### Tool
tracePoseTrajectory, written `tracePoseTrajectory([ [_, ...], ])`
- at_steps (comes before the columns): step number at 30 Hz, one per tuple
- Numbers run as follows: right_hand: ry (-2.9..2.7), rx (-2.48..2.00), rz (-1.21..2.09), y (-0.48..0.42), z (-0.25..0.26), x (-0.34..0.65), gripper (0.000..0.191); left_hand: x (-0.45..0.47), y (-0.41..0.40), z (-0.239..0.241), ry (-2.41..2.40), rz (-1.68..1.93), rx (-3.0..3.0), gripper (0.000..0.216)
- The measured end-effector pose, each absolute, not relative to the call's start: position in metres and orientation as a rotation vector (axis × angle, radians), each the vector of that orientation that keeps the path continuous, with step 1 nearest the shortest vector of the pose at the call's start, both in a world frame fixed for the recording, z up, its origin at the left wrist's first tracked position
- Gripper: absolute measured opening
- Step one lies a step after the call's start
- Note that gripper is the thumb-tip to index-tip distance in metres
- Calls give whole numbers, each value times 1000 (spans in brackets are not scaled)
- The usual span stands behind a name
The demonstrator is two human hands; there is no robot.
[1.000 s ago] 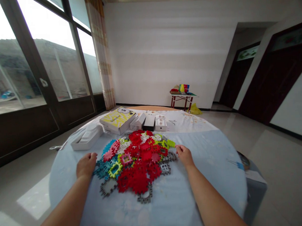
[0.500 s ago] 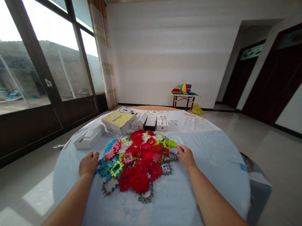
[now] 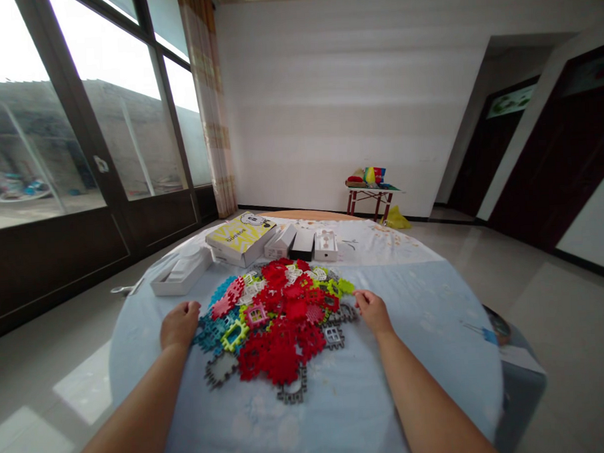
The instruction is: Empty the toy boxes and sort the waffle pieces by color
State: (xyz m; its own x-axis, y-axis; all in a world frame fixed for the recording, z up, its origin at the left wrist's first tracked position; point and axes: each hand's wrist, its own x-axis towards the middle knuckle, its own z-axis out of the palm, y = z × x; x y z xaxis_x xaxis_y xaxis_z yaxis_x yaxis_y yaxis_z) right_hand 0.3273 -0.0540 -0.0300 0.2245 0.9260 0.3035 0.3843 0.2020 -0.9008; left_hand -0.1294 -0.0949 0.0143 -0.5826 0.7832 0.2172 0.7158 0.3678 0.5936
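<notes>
A heap of flat plastic interlocking tiles [image 3: 280, 314], mostly red with teal, lime, pink, white and grey ones, lies on a round table under a pale blue cloth [image 3: 426, 328]. My left hand [image 3: 179, 323] rests at the heap's left edge against the teal tiles, fingers curled under. My right hand [image 3: 372, 310] sits at the heap's right edge beside a grey tile, fingers curled. Whether either hand grips a tile is hidden.
Behind the heap stand a yellow and white box [image 3: 241, 237], small white and black boxes [image 3: 303, 244] and a white tray [image 3: 181, 275]. Large windows run along the left. A small red table [image 3: 371, 197] with coloured things stands by the far wall.
Only the view has shifted slightly to the left; both hands stay at the sides of the tile heap.
</notes>
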Motion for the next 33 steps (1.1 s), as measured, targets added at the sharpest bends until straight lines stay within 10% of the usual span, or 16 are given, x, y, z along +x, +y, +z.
tracePoseTrajectory([
  [33,-1369,-1402,632,-54,-29,327,45,-133,-89,10,2448,911,1477,38],
])
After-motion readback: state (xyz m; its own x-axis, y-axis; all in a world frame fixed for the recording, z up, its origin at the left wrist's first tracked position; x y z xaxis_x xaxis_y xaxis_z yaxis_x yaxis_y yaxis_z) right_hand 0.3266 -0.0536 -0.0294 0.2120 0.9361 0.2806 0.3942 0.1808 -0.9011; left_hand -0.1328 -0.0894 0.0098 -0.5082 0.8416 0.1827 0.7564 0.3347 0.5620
